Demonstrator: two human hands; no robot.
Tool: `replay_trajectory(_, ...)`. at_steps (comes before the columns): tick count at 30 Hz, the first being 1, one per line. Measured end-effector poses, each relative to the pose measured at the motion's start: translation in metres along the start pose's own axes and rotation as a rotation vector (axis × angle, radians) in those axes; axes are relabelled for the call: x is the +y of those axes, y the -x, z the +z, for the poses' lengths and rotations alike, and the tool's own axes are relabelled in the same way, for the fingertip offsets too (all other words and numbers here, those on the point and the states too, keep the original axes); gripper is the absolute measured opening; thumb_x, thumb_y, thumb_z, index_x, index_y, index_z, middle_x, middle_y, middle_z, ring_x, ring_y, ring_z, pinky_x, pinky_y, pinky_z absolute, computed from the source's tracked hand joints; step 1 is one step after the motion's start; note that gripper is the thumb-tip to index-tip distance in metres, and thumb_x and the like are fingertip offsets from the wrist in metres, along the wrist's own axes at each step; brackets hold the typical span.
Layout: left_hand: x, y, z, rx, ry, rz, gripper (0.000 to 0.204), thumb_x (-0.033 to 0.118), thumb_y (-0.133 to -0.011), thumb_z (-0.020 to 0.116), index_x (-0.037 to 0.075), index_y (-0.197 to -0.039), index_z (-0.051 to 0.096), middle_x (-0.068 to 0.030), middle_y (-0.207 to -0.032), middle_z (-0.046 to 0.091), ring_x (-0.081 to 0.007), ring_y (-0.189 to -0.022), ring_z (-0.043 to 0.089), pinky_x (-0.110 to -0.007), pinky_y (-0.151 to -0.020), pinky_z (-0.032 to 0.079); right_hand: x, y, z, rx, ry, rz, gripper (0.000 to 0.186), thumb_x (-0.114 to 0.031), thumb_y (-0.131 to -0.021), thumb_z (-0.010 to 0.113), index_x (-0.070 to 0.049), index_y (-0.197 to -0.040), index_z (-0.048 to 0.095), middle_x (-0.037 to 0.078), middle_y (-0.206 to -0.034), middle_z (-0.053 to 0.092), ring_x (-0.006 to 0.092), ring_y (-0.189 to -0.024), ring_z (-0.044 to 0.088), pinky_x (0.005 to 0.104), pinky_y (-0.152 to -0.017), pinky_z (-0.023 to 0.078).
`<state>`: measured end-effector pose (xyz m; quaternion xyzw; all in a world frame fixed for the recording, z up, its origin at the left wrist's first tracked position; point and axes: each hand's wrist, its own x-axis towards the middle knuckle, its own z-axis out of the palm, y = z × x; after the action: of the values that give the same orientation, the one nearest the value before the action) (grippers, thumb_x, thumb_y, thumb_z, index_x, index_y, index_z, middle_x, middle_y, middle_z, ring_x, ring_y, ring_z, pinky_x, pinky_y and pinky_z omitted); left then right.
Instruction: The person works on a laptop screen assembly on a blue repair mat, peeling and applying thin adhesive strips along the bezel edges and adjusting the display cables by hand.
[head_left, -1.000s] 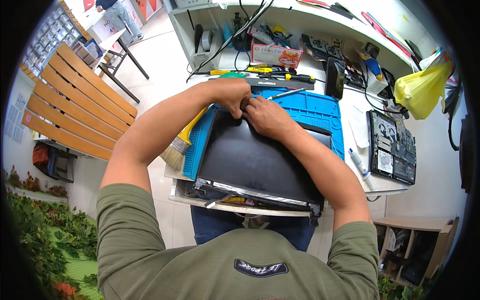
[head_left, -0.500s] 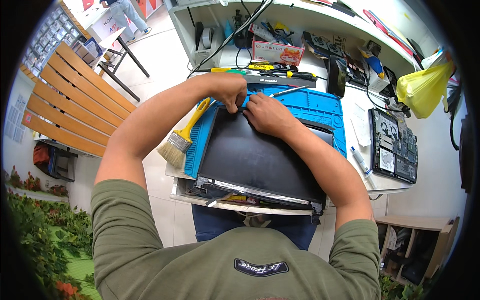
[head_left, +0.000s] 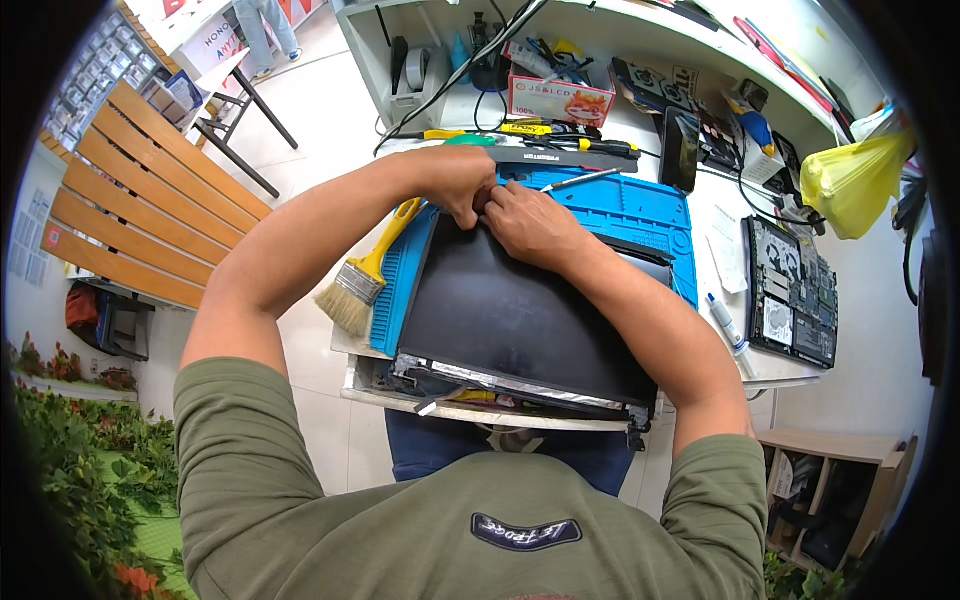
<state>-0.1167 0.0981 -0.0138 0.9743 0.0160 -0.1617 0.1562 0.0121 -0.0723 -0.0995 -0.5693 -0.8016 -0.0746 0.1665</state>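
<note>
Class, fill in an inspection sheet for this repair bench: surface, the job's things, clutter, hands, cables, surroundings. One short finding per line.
Surface: white bench with a blue rubber work mat on it.
Job's things: flat black laptop screen panel lying over the mat, its silvery near edge at the bench front.
Clutter: yellow-handled paintbrush, yellow-handled screwdrivers, opened laptop base with bare circuit board, yellow plastic bag, small white tube.
Hands: left hand and right hand both pinch the panel's far edge, close together.
Cables: black cables run down from the shelf to the bench.
Surroundings: wooden slatted bench, green plants, pale floor.
</note>
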Motion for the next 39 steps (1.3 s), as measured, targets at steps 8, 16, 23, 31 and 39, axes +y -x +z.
replay_trajectory(8,0.002,0.003,0.003,0.028,-0.044,0.018,0.025,0.015,-0.068,0.088,0.0,-0.087,0.08,-0.0148,-0.081,0.08,-0.0318,-0.075,0.078,-0.042,-0.07,0.059,0.002,0.001,0.0,-0.012,0.063,-0.039,0.02,-0.013,-0.099,0.062,0.002,-0.1,0.074,0.02,-0.107,0.072,0.0363,-0.102,0.071,0.0459,-0.089,0.062)
replay_trajectory(16,-0.018,0.006,-0.008,-0.055,0.123,0.022,0.026,0.018,-0.074,0.088,0.001,-0.094,0.084,-0.0121,-0.087,0.083,-0.0257,-0.079,0.08,-0.039,-0.073,0.061,0.004,-0.002,0.0,-0.031,0.086,-0.075,0.02,-0.013,-0.098,0.061,0.002,-0.1,0.074,0.019,-0.103,0.071,0.035,-0.099,0.072,0.0453,-0.088,0.061)
replay_trajectory(23,-0.017,0.007,-0.009,-0.049,0.052,-0.009,0.026,0.017,-0.073,0.087,0.0,-0.092,0.083,-0.0118,-0.086,0.083,-0.0255,-0.08,0.08,-0.037,-0.074,0.061,0.0,-0.007,-0.001,0.009,0.064,-0.083,0.02,-0.012,-0.099,0.06,0.003,-0.103,0.073,0.018,-0.106,0.071,0.0347,-0.099,0.071,0.0456,-0.09,0.061)
replay_trajectory(31,-0.014,0.012,0.002,0.013,0.047,0.017,0.024,0.014,-0.069,0.086,-0.001,-0.086,0.078,-0.0126,-0.079,0.08,-0.0281,-0.073,0.078,-0.039,-0.07,0.059,0.0,-0.013,0.0,-0.068,0.034,-0.069,0.021,-0.013,-0.098,0.061,0.003,-0.104,0.072,0.02,-0.11,0.071,0.0364,-0.101,0.072,0.0473,-0.09,0.061)
replay_trajectory(39,-0.016,0.012,0.005,0.051,0.046,0.029,0.026,0.014,-0.067,0.086,-0.001,-0.087,0.077,-0.0135,-0.078,0.079,-0.0282,-0.072,0.077,-0.04,-0.069,0.059,0.005,-0.016,0.001,-0.04,0.053,-0.102,0.018,-0.018,-0.099,0.067,-0.001,-0.096,0.071,0.016,-0.104,0.068,0.0338,-0.099,0.072,0.0458,-0.087,0.061)
